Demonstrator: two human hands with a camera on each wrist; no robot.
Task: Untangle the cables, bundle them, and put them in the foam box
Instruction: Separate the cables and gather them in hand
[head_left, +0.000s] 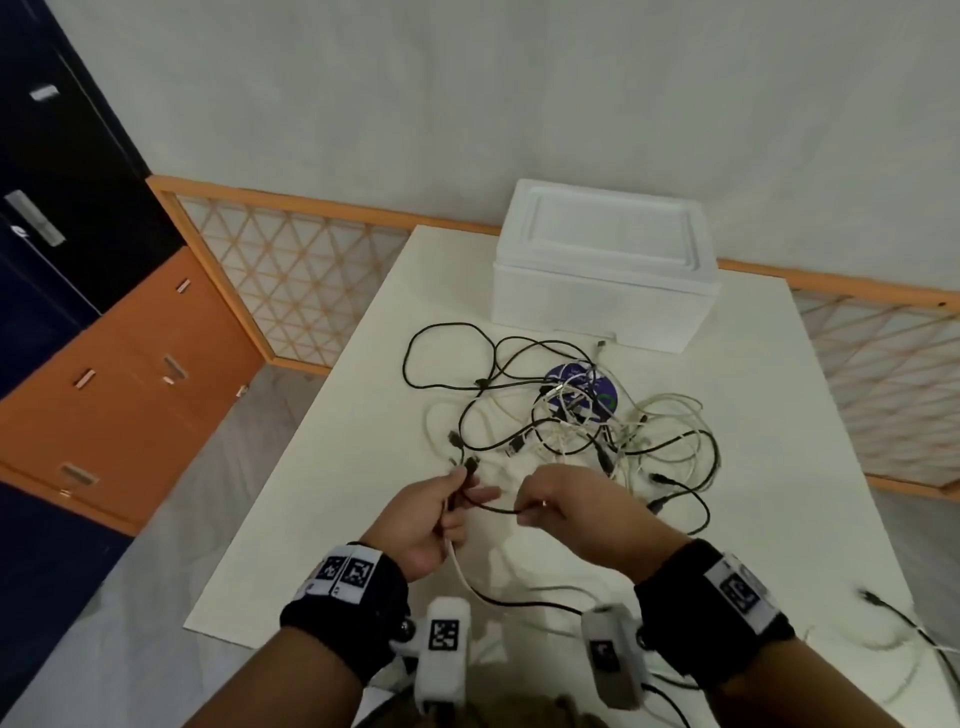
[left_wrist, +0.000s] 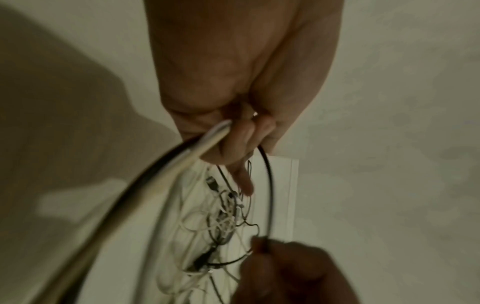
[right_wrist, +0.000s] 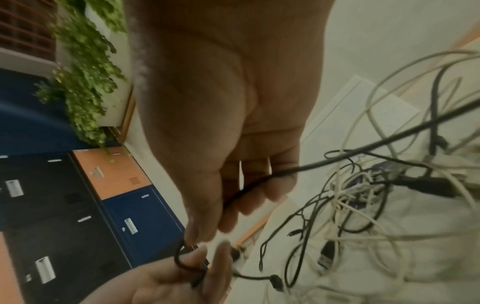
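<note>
Head view bright, evenly lit, soft; strong wide-angle bend at edges, lattice rail (head_left: 322, 208) curving. Faint shadows on table (head_left: 322, 499) below both hands. Left wrist view dim, yellowish; broad shadow on floor left of left hand (left_wrist: 233, 82); cables (left_wrist: 145, 191) leaving grip smeared by motion blur, tangle beyond fingers soft. Right wrist view dim, palm of right hand (right_wrist: 228, 98) dark and underexposed; plant (right_wrist: 85, 67) left of hand streaked with blur; cords right of grip out of focus.

left hand (left_wrist: 233, 98) gripping cables (left_wrist: 182, 162), blurred
</note>
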